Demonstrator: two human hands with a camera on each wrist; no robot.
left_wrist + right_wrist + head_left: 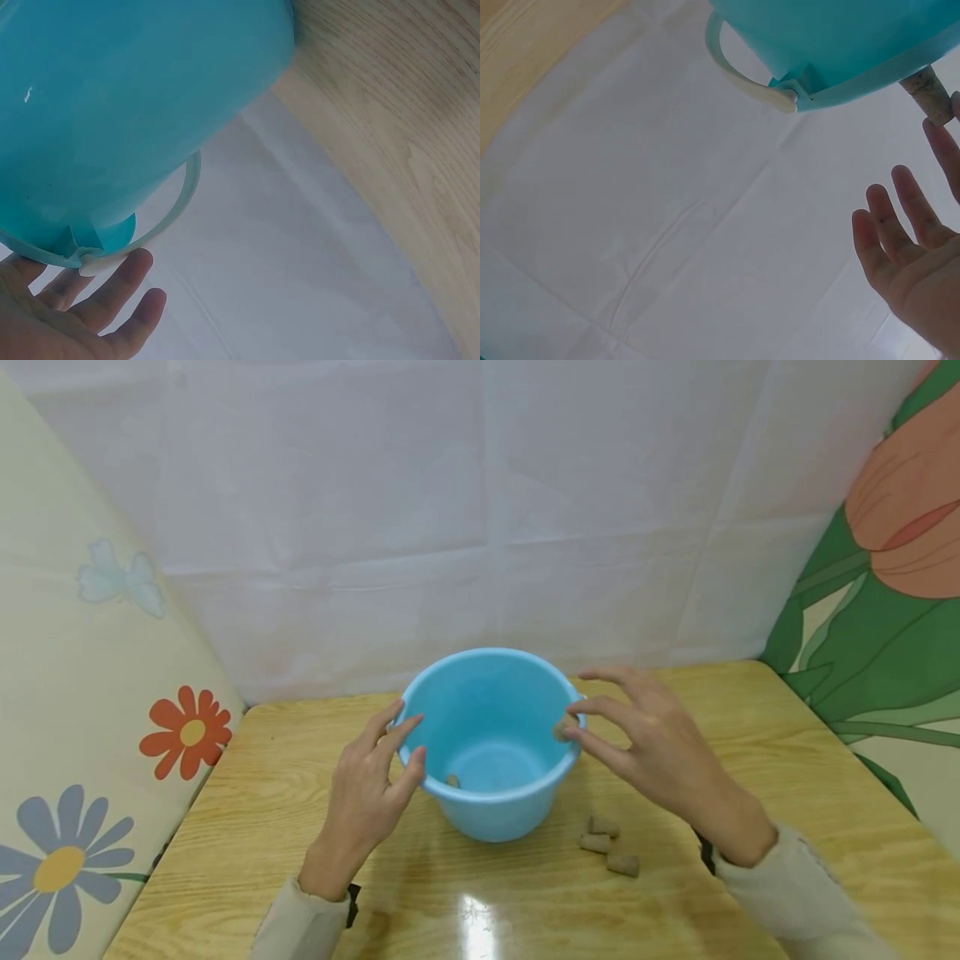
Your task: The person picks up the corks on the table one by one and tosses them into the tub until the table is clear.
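Observation:
A light blue bucket (pixel 491 817) stands on the wooden table. My left hand (pixel 369 785) rests at its left rim with relaxed, spread fingers. In the left wrist view, fingertips (pixel 139 261) touch the rim by the bucket handle (pixel 180 202). Over the right rim, my right hand (pixel 660 747) pinches a cork (pixel 564 727) between thumb and index finger, the other fingers spread. The right wrist view shows that cork (pixel 928 96) projecting above the rim, partly hidden by it. Another small cork (pixel 453 781) lies inside the bucket, partly hidden by the near rim.
Three corks lie close together on the table right of the bucket: a back one (pixel 603 826), a middle one (pixel 595 842) and a front one (pixel 622 864). A white cloth (pixel 337 527) hangs behind the table. Flower-patterned panels (pixel 75 693) flank both sides.

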